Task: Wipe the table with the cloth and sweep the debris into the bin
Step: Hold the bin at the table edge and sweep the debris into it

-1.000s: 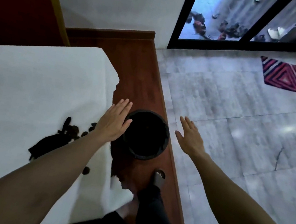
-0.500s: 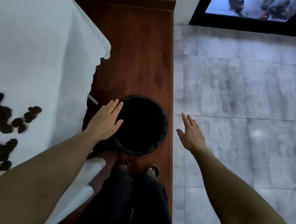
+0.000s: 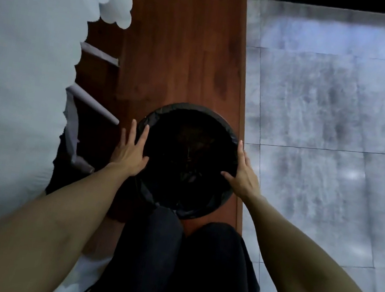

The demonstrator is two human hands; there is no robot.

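Dark wooden floor strip (image 3: 183, 52) between white-draped table (image 3: 19, 75) and grey marble tiles (image 3: 340, 118), black-lined bin (image 3: 185, 161) at the strip's right edge, left hand (image 3: 130, 153) and right hand (image 3: 244, 175) flat-fingered on opposite rims.

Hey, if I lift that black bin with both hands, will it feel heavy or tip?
Probably light: the bin looks mostly empty inside its black liner. Likely steady too, with the left hand and right hand on opposite sides of the rim. The loose liner may slip.
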